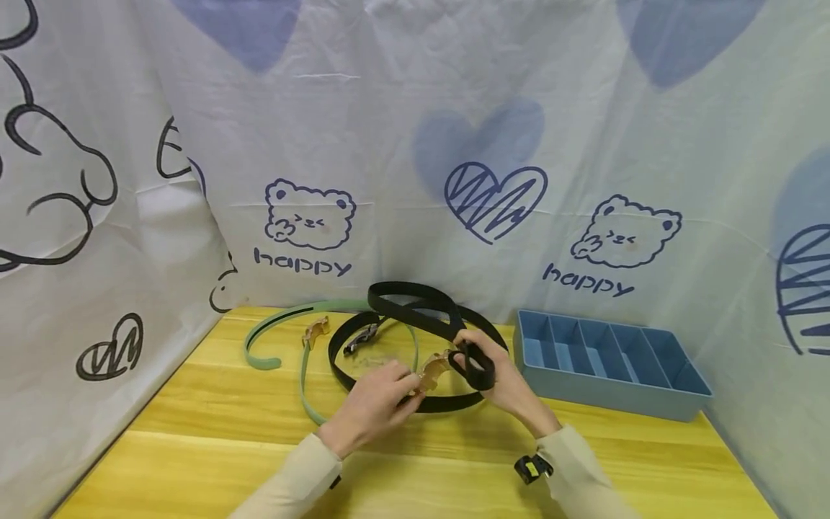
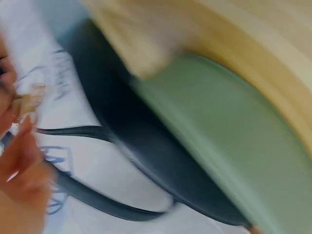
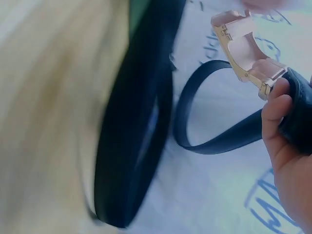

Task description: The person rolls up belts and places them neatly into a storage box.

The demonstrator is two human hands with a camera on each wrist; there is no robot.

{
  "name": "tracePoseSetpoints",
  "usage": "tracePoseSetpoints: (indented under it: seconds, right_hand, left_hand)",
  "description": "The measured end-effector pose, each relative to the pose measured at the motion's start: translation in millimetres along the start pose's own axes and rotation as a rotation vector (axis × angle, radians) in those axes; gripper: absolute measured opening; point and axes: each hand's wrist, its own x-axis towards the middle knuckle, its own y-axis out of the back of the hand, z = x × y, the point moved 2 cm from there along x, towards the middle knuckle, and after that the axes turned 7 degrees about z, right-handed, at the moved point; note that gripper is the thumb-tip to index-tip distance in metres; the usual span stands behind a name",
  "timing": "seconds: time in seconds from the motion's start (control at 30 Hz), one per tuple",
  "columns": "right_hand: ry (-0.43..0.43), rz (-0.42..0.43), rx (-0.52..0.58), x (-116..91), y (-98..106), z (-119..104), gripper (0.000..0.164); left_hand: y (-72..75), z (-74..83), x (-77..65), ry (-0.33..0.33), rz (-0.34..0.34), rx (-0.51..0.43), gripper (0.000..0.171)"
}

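Note:
Above the wooden table, my right hand [image 1: 486,360] grips a folded part of a black belt [image 1: 415,299] beside its gold buckle [image 1: 433,369]. In the right wrist view the gold buckle [image 3: 239,46] shows its open inner side, next to the thumb. My left hand [image 1: 372,404] is at the buckle's other end, fingertips right at its edge; I cannot tell whether they pinch it. The belt's free length loops up behind the right hand. Under it on the table lie a black belt [image 1: 447,404] with a dark metal buckle [image 1: 361,339] and a green belt [image 1: 262,360].
The green belt's gold buckle [image 1: 315,330] lies left of the black loops. At the right back stands a blue-grey box [image 1: 609,393] divided into several compartments. A white printed cloth [image 1: 402,216] hangs behind the wooden table [image 1: 214,447] and along its sides.

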Motion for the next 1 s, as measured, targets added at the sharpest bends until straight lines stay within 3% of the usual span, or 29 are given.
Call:
tracePoseSetpoints:
  seconds: [0.1, 0.17, 0.2, 0.43, 0.6, 0.7, 0.8, 0.87, 1.0]
  right_hand:
    - [-0.006, -0.016, -0.034, 7, 18, -12, 0.035]
    - [-0.025, -0.048, -0.046, 11, 27, -16, 0.035]
    - [-0.023, -0.063, -0.046, 13, 30, -17, 0.035]
    - [0.101, -0.119, 0.043, 8, 29, -10, 0.038]
    - [0.182, -0.182, 0.004, -13, 13, 4, 0.034]
    - [0.215, -0.193, 0.007, -19, 6, 1, 0.029]
    - [0.223, -0.179, 0.1, -14, 8, -14, 0.031]
    - [0.223, -0.168, 0.178, -7, 13, -26, 0.038]
    - [0.166, -0.228, 0.321, 5, 27, -45, 0.046]
  left_hand:
    - [-10.1, -13.2, -21.7, 0.047, -0.302, 0.074, 0.036]
    - [-14.1, -21.6, -32.8, 0.084, -0.417, 0.109, 0.05]
    - [-15.2, -25.8, -37.0, 0.102, -0.442, 0.128, 0.053]
    - [-18.7, -61.0, -41.5, 0.21, -0.4, 0.166, 0.031]
    - [-23.1, -85.7, -41.2, 0.283, -0.363, 0.146, 0.022]
    - [-22.4, -96.0, -41.6, 0.338, -0.349, 0.115, 0.02]
    - [-19.7, -104.2, -41.9, 0.388, -0.345, 0.135, 0.026]
    - [-17.6, -109.4, -42.7, 0.416, -0.356, 0.186, 0.04]
    - [-12.6, -118.4, -45.3, 0.471, -0.374, 0.204, 0.056]
